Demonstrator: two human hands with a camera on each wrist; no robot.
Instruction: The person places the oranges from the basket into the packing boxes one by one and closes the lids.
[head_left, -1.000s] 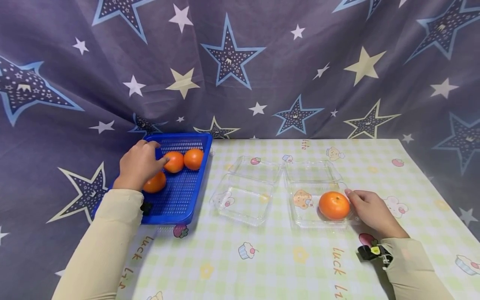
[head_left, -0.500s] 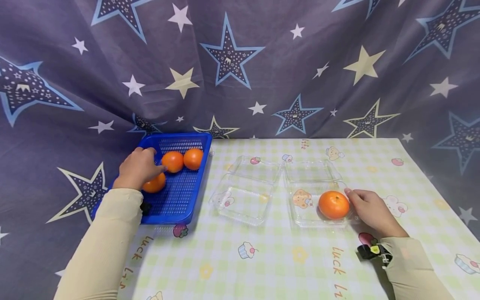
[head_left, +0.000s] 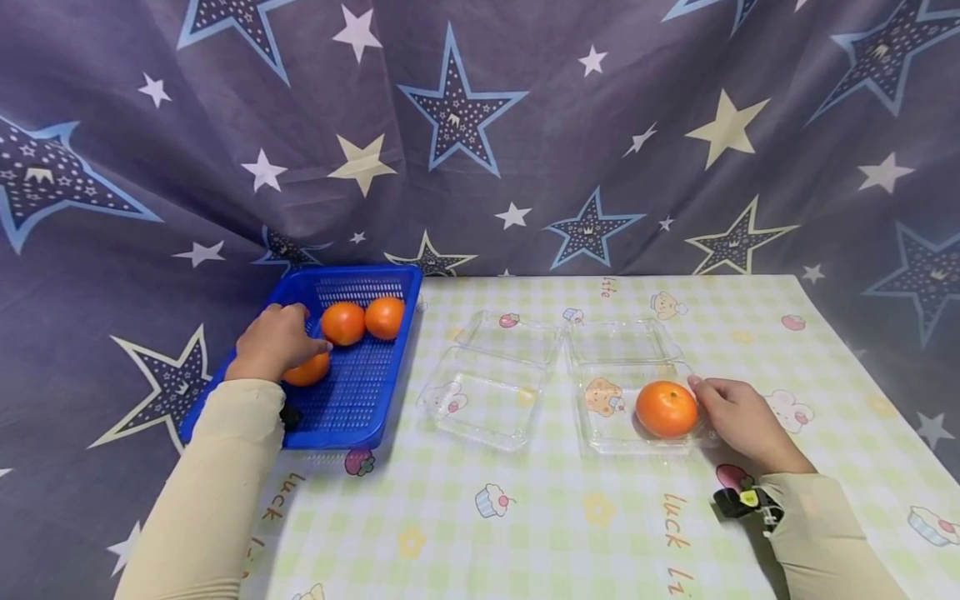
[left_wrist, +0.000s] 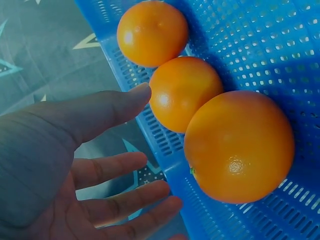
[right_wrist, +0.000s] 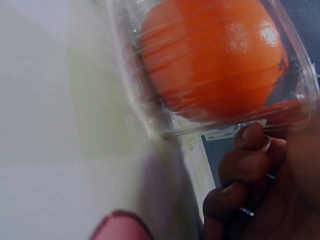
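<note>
In the head view my left hand (head_left: pixel 273 342) is over the left side of a blue plastic basket (head_left: pixel 360 396). Its fingers are spread and loosely bent in the left wrist view, with nothing between them. Three oranges lie in the basket: one orange (head_left: pixel 309 372) partly under my hand, a second orange (head_left: pixel 343 323) and a third orange (head_left: pixel 386 317) farther back. On the right, my right hand (head_left: pixel 750 425) pinches the side rim of an open clear plastic box (head_left: pixel 611 437). A single orange (right_wrist: pixel 215 60) sits in that box, at its right side.
Another open clear plastic box (head_left: pixel 480 417) lies between the basket and the held box, with no fruit in it. A checked tablecloth (head_left: pixel 540 533) covers the table, and a star-patterned curtain (head_left: pixel 510 108) hangs behind it.
My left hand has shifted slightly down and left, away from the second orange and closer over the nearest one. My right hand and its box stay in place.
</note>
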